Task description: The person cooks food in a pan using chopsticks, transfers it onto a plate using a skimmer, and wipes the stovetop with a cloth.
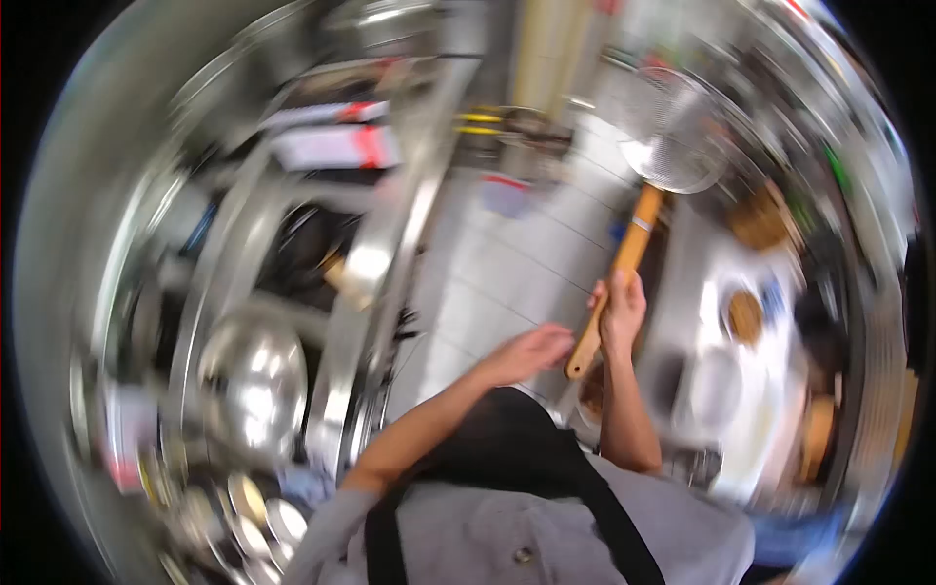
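while your right hand (623,310) wraps around its wooden handle (639,239), the strainer (673,132) is held out ahead, mesh bowl pointing toward one o'clock, long axis slanting back to the butt end near seven. your left hand (531,353), loosely open, is just beside that end; blur hides whether they touch. the shiny surface (700,278) lies toward three o'clock.

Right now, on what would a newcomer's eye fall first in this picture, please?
Probably on the large strainer at upper right, held by its long wooden handle in the right hand. The left hand is near the handle's lower end. Next, a shiny round bowl or lid, lower left.
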Tool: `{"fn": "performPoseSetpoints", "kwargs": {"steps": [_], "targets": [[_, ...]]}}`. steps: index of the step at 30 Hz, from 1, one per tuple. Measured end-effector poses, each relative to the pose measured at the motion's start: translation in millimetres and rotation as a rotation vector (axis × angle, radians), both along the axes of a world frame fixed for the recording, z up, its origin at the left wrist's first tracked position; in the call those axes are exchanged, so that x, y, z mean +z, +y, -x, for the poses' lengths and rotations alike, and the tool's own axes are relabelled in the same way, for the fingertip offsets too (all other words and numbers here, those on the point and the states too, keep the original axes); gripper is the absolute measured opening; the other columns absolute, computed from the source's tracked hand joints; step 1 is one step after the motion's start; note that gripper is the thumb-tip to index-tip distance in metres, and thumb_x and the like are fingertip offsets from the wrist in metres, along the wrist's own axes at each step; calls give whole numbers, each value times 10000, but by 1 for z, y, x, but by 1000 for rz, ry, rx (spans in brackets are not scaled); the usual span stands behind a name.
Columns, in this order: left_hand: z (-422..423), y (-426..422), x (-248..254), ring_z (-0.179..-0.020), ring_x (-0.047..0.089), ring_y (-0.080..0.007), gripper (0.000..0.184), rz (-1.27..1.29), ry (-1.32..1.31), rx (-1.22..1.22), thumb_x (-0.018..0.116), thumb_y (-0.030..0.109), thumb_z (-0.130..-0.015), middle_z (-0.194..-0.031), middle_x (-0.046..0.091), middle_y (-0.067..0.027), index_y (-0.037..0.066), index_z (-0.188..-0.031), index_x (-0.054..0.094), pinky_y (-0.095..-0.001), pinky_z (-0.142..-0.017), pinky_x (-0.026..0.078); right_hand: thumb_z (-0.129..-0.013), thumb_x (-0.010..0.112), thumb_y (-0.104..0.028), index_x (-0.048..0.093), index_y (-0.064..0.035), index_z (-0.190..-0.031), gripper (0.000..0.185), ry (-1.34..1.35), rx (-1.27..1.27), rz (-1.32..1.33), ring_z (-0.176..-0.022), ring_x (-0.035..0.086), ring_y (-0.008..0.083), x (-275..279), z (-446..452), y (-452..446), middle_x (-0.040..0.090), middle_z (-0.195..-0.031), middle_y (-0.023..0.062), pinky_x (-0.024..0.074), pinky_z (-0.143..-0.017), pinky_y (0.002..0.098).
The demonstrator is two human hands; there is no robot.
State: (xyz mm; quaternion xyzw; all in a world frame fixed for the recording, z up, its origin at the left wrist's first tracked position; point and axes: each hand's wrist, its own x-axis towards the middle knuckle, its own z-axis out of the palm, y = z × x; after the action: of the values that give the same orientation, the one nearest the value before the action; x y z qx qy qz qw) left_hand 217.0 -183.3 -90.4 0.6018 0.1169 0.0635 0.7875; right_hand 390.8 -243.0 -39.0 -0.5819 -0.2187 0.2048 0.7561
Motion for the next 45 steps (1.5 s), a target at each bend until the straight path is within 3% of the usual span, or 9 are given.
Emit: {"fn": "performPoseSetpoints", "kwargs": {"steps": [3, 12, 16, 18, 23, 28, 41, 44, 45], "targets": [[13, 8, 63, -722, 643, -170, 410, -449, 92, 532, 527, 302, -983, -862, 639, -112, 12, -1255, 430, -311, -683, 517, -1008, 496, -249, 532, -47, -1040, 208, -30, 238, -116, -600, 537, 100, 18, 68, 76, 596, -738, 59, 431, -535, 225], [291, 26, 216, -504, 521, -79, 208, -198, -283, 1644, 506, 238, -987, -699, 549, -3, 83, -1121, 473, -254, -418, 464, -1029, 353, -447, 584, 25, -1203, 553, -361, 1147, -195, -889, 582, 144, 72, 192, 216, 639, -989, 90, 458, -842, 294], [510, -15, 280, -626, 597, -146, 330, -839, 774, 2285, 506, 114, -937, -739, 627, -64, 109, -1266, 522, -317, -534, 514, -1002, 469, -376, 617, 62, -1117, 476, -502, 1020, 133, -810, 604, 179, -16, 225, 225, 655, -894, 122, 491, -730, 310], [636, -38, 288, -1010, 621, -425, 510, -1257, 1423, 2322, 499, 92, -853, -981, 639, -293, 109, -1360, 449, -514, -836, 497, -971, 511, -411, 612, 85, -1085, 518, -843, 1004, 495, -838, 641, 294, -51, 231, 225, 657, -907, 215, 502, -758, 380], [821, -102, 274, -1027, 639, -398, 419, -750, 2325, 2135, 495, 116, -881, -1181, 583, -288, 118, -1300, 522, -470, -832, 542, -932, 567, -426, 614, 79, -1019, 515, -1088, 663, 572, -824, 655, 332, -180, 257, 230, 637, -846, 232, 503, -717, 384], [896, -123, 257, -1092, 605, -423, 363, -354, 2201, 1900, 555, 146, -856, -1209, 565, -312, 40, -1200, 596, -460, -893, 514, -920, 603, -308, 578, 11, -962, 322, -551, 922, 699, -497, 576, 151, -220, 264, 263, 588, -695, 81, 423, -390, 287], [936, -108, 244, -976, 630, -421, 432, -686, 2251, 2027, 495, 159, -902, -1128, 554, -292, 58, -1322, 480, -477, -838, 522, -885, 555, -153, 558, -5, -890, 148, -473, 902, 770, -477, 568, 145, -162, 302, 275, 555, -637, 55, 454, -382, 282], [943, -77, 264, -766, 666, -340, 322, -932, 2138, 2154, 461, 77, -901, -965, 611, -238, -8, -1205, 527, -422, -679, 560, -887, 567, -160, 562, -2, -893, 158, -407, 923, 751, -459, 551, 143, -167, 298, 282, 536, -600, 46, 452, -381, 284], [920, -68, 292, -651, 627, -283, 276, -712, 1583, 2312, 448, 36, -892, -860, 600, -191, -44, -1145, 525, -375, -579, 540, -887, 567, -160, 562, -2, -893, 158, -402, 911, 759, -459, 551, 143, -172, 299, 283, 536, -600, 46, 452, -381, 284]]}}
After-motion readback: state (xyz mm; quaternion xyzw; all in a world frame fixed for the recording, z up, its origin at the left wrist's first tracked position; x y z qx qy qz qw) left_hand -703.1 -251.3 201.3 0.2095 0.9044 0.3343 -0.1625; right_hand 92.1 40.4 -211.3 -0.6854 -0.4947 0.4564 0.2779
